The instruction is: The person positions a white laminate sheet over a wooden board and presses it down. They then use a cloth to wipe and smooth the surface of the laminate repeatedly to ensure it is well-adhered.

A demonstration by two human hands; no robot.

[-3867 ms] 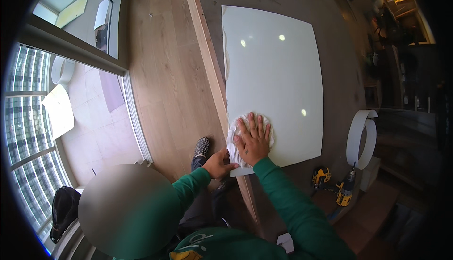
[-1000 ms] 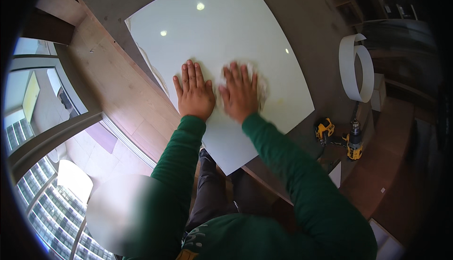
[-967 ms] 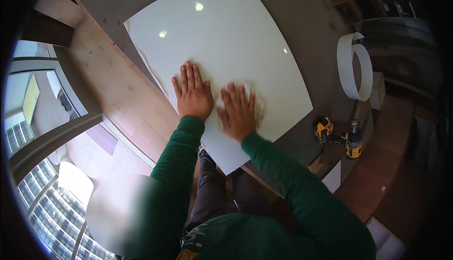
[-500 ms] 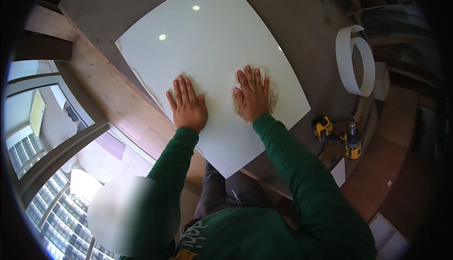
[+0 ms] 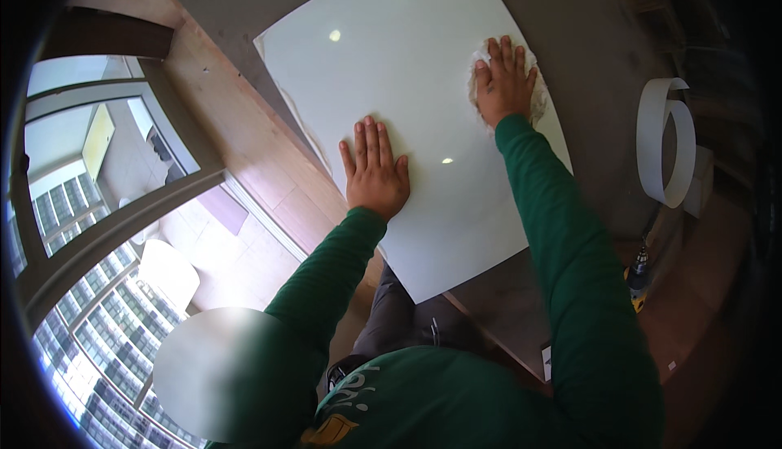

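Observation:
A large white panel (image 5: pixel 456 204) with a glossy face and bowed edges lies over a dark brown tabletop. My left hand (image 5: pixel 377 173) rests flat on its left part, palm down with fingers stretched out and nothing under them that shows. Near the panel's far right edge, my right hand (image 5: pixel 505 86) presses a crumpled whitish cloth (image 5: pixel 538 105) against the surface. Its fingers are straight and slightly spread, lying on top of the cloth rather than wrapped round it.
The dark brown tabletop (image 5: pixel 586 123) reaches beyond the panel. A loosely coiled white strip (image 5: pixel 649 147) stands on the right. A yellow and black drill (image 5: pixel 639 278) is partly hidden behind my right sleeve. Along the left run a wooden ledge (image 5: pixel 216 99) and a framed window (image 5: pixel 122 204).
My right hand has slid the cloth farther away and toward the panel's right edge. My left hand keeps about the same spot on the panel. The whole view has shifted.

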